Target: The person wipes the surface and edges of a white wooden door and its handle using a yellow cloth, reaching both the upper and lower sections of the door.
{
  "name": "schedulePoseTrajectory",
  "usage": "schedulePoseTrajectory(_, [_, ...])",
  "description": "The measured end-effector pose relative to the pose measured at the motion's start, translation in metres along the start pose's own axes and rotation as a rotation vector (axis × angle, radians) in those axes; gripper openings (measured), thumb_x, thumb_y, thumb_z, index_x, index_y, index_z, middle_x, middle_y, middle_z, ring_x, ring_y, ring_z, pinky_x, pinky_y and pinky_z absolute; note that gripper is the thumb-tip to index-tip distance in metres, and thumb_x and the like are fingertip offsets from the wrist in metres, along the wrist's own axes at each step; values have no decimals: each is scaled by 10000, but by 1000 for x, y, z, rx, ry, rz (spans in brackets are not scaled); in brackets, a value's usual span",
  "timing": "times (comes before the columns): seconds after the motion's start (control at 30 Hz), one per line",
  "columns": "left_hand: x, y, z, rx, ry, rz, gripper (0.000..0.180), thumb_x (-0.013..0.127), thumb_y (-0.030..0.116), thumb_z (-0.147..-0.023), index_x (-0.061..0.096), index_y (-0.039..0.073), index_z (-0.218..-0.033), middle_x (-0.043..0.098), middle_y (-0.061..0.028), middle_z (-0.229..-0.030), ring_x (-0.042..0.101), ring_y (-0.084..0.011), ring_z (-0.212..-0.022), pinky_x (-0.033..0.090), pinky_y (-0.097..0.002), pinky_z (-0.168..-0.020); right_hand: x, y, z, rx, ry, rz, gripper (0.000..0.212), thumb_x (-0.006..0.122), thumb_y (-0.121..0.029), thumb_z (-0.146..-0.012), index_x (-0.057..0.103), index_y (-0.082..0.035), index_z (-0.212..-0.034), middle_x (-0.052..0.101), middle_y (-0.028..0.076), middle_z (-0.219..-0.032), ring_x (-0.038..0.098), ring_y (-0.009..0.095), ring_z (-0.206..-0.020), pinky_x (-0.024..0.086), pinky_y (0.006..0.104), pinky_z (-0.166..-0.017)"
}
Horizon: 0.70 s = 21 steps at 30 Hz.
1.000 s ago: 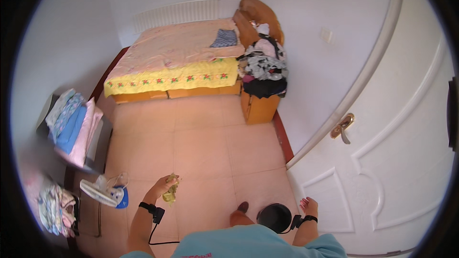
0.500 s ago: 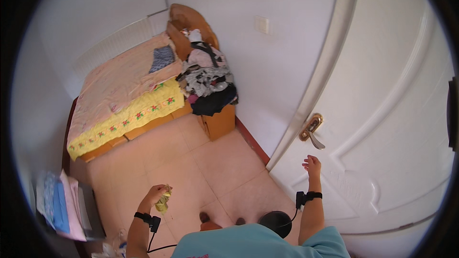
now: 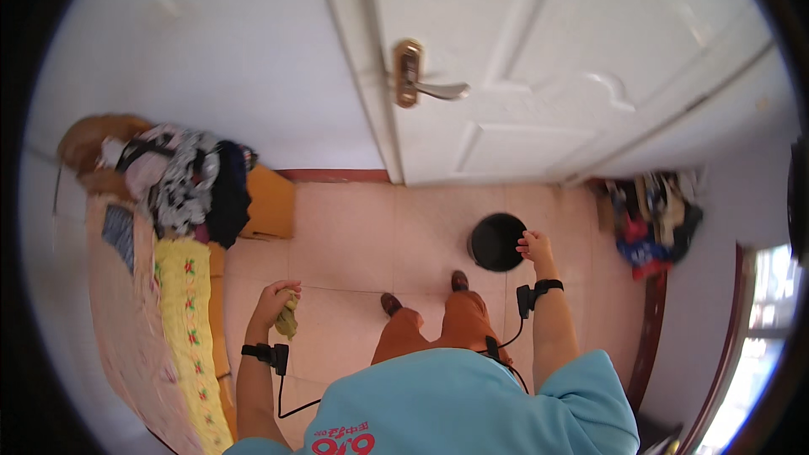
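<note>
My left hand is closed on a crumpled yellow-green cloth, which hangs below the fingers at my left side. My right hand holds nothing; its fingers are loosely bent and apart. In this view it overlaps the right edge of a black bucket standing on the floor, and I cannot tell whether the two touch. The bucket's inside looks dark. Black bands with small devices and cables sit on both my wrists.
Ahead is a white door with a brass-coloured handle. At the left stand a bed with a pink cover and yellow edging, and a wooden cabinet beside piled clothes. Another clothes heap lies right, near a bright window.
My view has turned right, so the bed has shifted left and the door is ahead. The bucket now shows fully, with my right hand by it. The left hand still holds the cloth.
</note>
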<state>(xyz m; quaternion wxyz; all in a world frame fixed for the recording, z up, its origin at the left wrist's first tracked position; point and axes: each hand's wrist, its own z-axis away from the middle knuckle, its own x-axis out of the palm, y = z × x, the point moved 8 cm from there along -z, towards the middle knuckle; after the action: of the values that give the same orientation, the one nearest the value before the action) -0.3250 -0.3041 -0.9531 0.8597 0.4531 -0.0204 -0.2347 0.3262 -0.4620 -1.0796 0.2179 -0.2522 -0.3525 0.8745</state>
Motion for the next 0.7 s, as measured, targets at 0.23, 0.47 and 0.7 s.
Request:
schedulePoseTrajectory(0.23, [83, 13, -97, -165, -301, -346, 295, 476, 54, -816, 673, -7, -1027, 635, -38, -866, 578, -113, -732, 471, -244, -653, -64, 167, 87, 401, 212, -166, 286, 534, -230, -906, 579, -26, -1102, 645, 110, -948, 656, 211, -780, 524, 354, -665])
schedulePoseTrajectory(0.47, [168, -21, -116, -300, -492, -423, 274, 469, 44, -793, 677, -7, -964, 632, -14, -791, 570, -97, -679, 466, -236, -639, -36, 273, 38, 524, 121, -12, 278, 532, -243, -890, 628, -48, -1063, 676, 99, -838, 669, 204, -651, 508, 333, -546])
schedulePoseTrajectory(0.7, [191, -94, -122, -422, -432, -367, 229, 515, 76, -803, 674, -3, -948, 636, -22, -791, 579, -102, -699, 474, -245, -651, 88, 231, -89, -135, -152, 789, 305, 577, -268, -828, 643, -50, -1031, 651, 157, -1022, 611, 324, -988, 488, 418, -892])
